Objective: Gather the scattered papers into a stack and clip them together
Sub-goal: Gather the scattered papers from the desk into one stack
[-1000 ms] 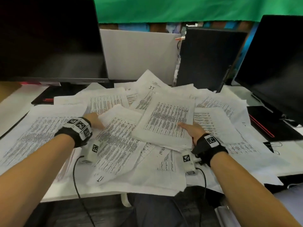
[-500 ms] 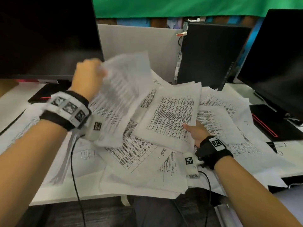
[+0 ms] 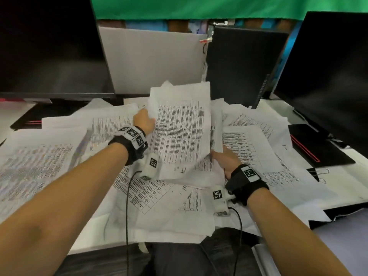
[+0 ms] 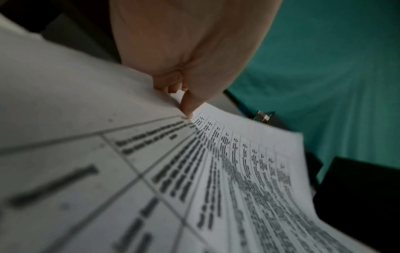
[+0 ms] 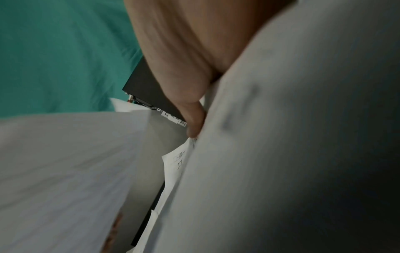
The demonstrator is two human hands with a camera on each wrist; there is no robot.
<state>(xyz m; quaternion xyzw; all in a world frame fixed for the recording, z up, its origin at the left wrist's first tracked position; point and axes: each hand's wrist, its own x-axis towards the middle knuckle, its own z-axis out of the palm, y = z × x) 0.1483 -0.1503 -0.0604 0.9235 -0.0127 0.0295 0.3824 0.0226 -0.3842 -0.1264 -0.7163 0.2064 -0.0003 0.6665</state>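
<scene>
Printed white sheets [image 3: 49, 160] lie scattered all over the desk. My left hand [image 3: 143, 121] pinches the left edge of a lifted sheet [image 3: 179, 132] full of table text; the left wrist view shows the thumb [image 4: 188, 102] pressed on that sheet [image 4: 238, 171]. My right hand [image 3: 223, 159] grips the lower right corner of a tilted stack of papers [image 3: 216, 126], which stands just behind the lifted sheet; in the right wrist view its thumb [image 5: 194, 119] lies against the stack [image 5: 281, 137]. Black binder clips [image 3: 318, 173] lie on the desk at the right.
A dark monitor [image 3: 49, 46] stands at the back left, another monitor [image 3: 328, 76] at the right, and a black computer case [image 3: 239, 64] with a white board [image 3: 151, 58] between them. A black laptop [image 3: 316, 146] lies right of the papers.
My left hand picked a sheet off the left of the pile, swung it up, and has brought it right onto the stack. My right hand tilted the stack upward.
</scene>
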